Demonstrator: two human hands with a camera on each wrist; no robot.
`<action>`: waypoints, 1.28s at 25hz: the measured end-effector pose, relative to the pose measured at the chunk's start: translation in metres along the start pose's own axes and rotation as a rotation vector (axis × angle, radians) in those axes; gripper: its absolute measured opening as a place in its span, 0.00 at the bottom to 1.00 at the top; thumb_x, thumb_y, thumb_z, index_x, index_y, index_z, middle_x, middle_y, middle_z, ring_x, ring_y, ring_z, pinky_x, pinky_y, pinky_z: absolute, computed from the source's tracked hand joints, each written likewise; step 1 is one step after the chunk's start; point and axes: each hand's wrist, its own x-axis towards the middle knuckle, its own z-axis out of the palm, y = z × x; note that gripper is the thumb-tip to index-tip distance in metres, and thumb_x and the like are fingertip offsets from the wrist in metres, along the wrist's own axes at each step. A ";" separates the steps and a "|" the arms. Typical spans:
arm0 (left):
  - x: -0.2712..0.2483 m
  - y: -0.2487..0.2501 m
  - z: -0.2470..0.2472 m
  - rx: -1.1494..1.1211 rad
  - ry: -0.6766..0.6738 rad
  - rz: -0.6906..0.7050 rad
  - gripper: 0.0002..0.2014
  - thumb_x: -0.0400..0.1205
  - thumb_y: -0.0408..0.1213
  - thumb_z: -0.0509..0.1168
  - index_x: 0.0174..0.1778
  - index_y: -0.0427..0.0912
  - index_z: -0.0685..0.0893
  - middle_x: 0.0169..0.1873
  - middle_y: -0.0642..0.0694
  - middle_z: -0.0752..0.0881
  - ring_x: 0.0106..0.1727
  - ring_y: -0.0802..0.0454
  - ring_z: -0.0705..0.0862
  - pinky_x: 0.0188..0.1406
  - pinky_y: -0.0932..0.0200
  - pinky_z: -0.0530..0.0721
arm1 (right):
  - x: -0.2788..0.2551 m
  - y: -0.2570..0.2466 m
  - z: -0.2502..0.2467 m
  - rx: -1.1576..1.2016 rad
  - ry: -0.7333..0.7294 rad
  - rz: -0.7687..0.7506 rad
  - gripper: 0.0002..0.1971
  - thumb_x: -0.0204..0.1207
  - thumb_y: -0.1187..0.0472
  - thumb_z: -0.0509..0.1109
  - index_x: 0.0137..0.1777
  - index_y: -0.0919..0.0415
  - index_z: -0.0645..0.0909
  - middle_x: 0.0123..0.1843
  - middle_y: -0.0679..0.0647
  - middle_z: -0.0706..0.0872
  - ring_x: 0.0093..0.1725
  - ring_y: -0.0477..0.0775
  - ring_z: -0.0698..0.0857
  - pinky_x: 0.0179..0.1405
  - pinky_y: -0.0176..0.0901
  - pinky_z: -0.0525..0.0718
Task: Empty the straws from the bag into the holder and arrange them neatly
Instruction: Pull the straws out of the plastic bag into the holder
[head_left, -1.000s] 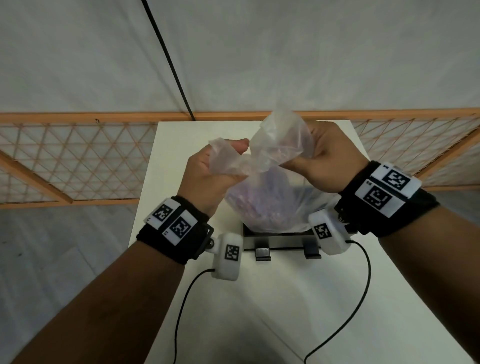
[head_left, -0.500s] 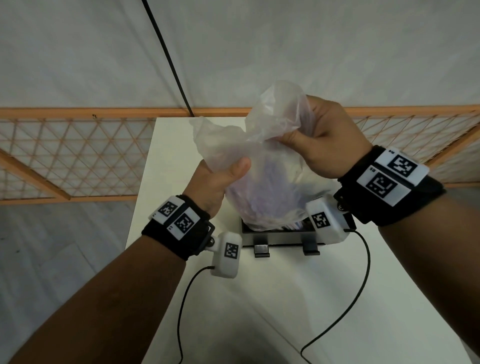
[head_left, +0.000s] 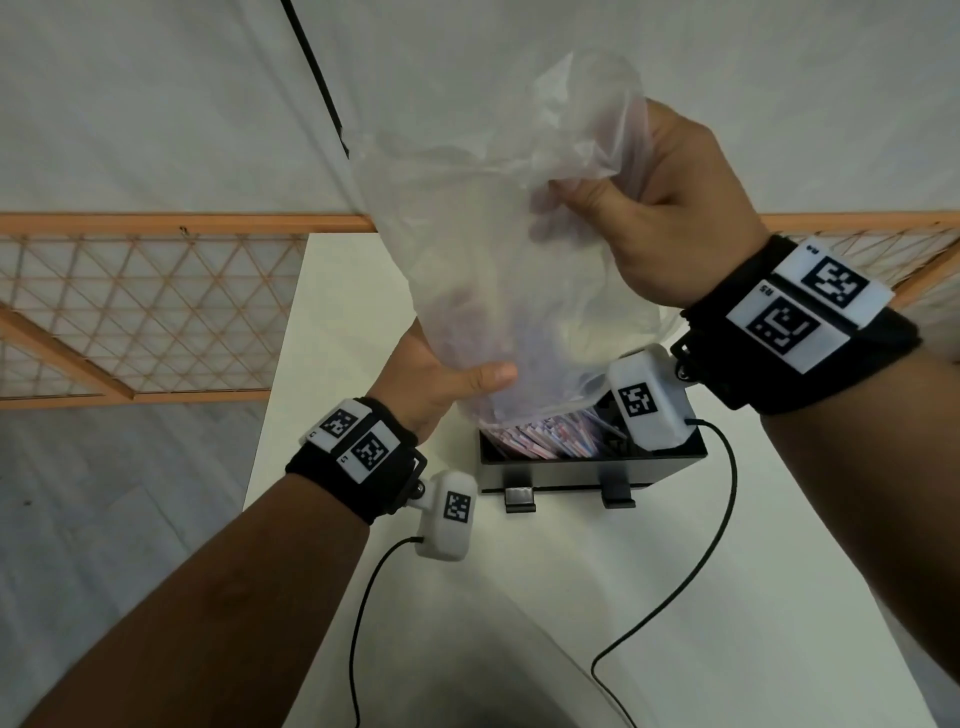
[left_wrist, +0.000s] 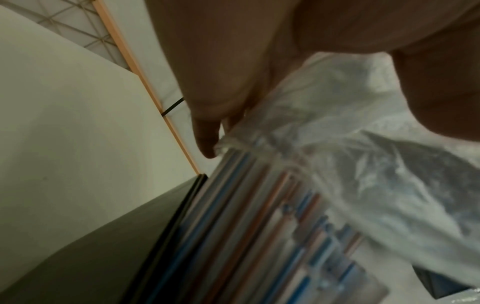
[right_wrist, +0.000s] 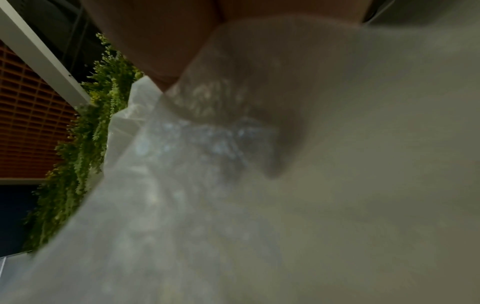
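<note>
A clear plastic bag (head_left: 498, 249) hangs mouth-down over a black box holder (head_left: 587, 465) on the white table (head_left: 779, 597). My right hand (head_left: 670, 218) grips the bag's upper end high above the holder. Lower down, my left hand (head_left: 447, 379) wraps the bag near its mouth, thumb across the front. Wrapped straws with red and blue stripes (head_left: 545, 434) lie in the holder beneath the mouth. In the left wrist view the straws (left_wrist: 259, 226) slide out of the bag (left_wrist: 363, 164) past the holder's dark wall (left_wrist: 103, 257). The bag (right_wrist: 259, 185) fills the blurred right wrist view.
An orange wooden lattice fence (head_left: 156, 312) runs behind the table's far edge, with a pale wall and a black cable (head_left: 311, 73) above it. Two black wrist-camera cables (head_left: 675, 597) trail over the table in front of the holder. Grey floor lies to the left.
My right hand has lifted the bag's upper end higher. My left hand has slid down the bag toward its mouth. Straws now show in the holder under the bag.
</note>
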 end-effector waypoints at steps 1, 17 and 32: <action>-0.002 -0.001 -0.001 0.031 -0.020 -0.008 0.47 0.53 0.51 0.90 0.68 0.45 0.81 0.58 0.49 0.92 0.65 0.49 0.89 0.62 0.54 0.86 | 0.002 -0.004 -0.001 -0.003 -0.001 -0.021 0.11 0.83 0.67 0.68 0.58 0.78 0.79 0.48 0.66 0.89 0.45 0.55 0.92 0.45 0.52 0.90; -0.009 0.031 -0.022 0.261 0.205 0.010 0.65 0.47 0.66 0.87 0.80 0.50 0.69 0.78 0.48 0.75 0.77 0.49 0.77 0.76 0.41 0.77 | 0.023 -0.051 -0.025 -0.360 0.247 -0.133 0.23 0.88 0.49 0.58 0.47 0.63 0.90 0.43 0.48 0.92 0.45 0.42 0.90 0.53 0.43 0.86; -0.018 0.141 0.027 -0.138 0.303 0.353 0.10 0.81 0.34 0.69 0.40 0.46 0.95 0.44 0.44 0.93 0.54 0.38 0.91 0.61 0.33 0.88 | 0.008 -0.041 -0.010 -0.499 0.357 -0.151 0.44 0.71 0.30 0.73 0.74 0.63 0.69 0.72 0.59 0.74 0.57 0.52 0.83 0.45 0.39 0.84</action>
